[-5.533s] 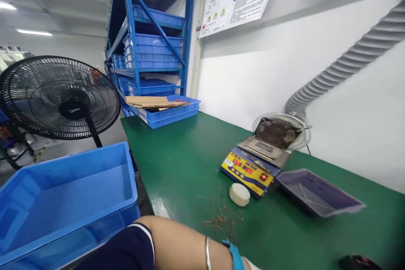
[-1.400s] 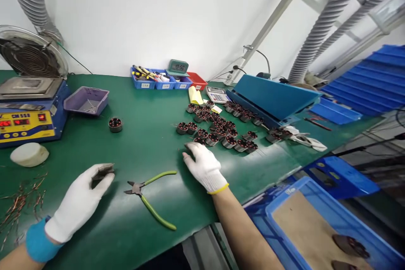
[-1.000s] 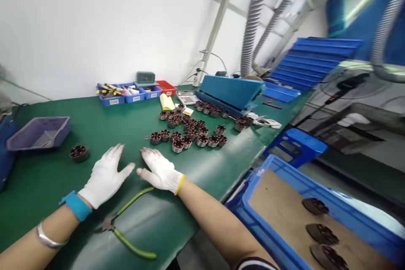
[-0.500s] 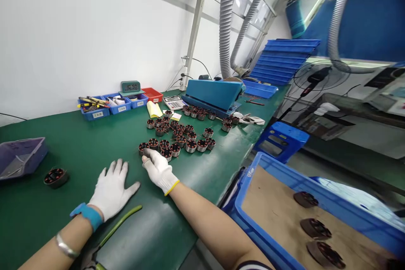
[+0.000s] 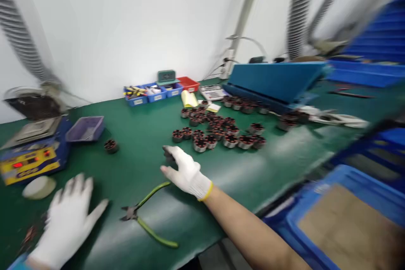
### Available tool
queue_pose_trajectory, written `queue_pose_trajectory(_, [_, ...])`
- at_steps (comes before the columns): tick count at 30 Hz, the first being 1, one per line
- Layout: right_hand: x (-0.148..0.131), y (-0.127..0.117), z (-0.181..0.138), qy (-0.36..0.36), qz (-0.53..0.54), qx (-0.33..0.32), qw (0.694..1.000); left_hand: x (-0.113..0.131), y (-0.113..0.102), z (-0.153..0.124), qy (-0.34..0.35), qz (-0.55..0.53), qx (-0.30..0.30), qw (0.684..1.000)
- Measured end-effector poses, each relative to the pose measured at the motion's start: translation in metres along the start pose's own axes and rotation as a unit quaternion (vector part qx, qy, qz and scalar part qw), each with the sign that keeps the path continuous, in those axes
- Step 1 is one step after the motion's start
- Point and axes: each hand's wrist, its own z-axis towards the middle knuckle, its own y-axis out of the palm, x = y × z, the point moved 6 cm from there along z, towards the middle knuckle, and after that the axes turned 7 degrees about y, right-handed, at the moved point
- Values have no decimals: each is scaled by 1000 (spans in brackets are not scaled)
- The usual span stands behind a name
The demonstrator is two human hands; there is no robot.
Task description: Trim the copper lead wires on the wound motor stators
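Note:
Both my hands wear white gloves over a green bench (image 5: 142, 122). My right hand (image 5: 186, 171) is closed on a small dark wound stator (image 5: 168, 155), just in front of a cluster of several like stators (image 5: 218, 130). My left hand (image 5: 68, 219) hovers open at the lower left with its fingers spread, blurred by motion and holding nothing. Green-handled cutters (image 5: 148, 219) lie on the bench between the two hands. A single stator (image 5: 110, 146) sits apart at the left.
A blue and yellow heater unit (image 5: 31, 156), a white puck (image 5: 39, 186) and a purple tray (image 5: 85, 128) stand at the left. Small parts bins (image 5: 152, 92) and a clock (image 5: 166, 76) line the wall. A slanted blue box (image 5: 278, 80) and a blue crate (image 5: 348, 219) are at the right.
My right hand has drawn back from the cluster with a stator in its fingers. My left hand has slid left and nearer to me. The view has swung left.

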Motion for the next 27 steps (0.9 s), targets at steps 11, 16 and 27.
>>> queue_pose_trajectory(11, [-22, 57, -92, -76, -362, -205, 906, 61, 8, 29, 33, -116, -116, 986])
queue_pose_trajectory(16, [-37, 47, -46, -38, -424, -120, 897, 17, 6, 57, -120, -120, -53, 984])
queue_pose_trajectory(27, [-42, 74, 9, -126, -315, -92, 936, 9, 11, 121, -203, -266, 19, 942])
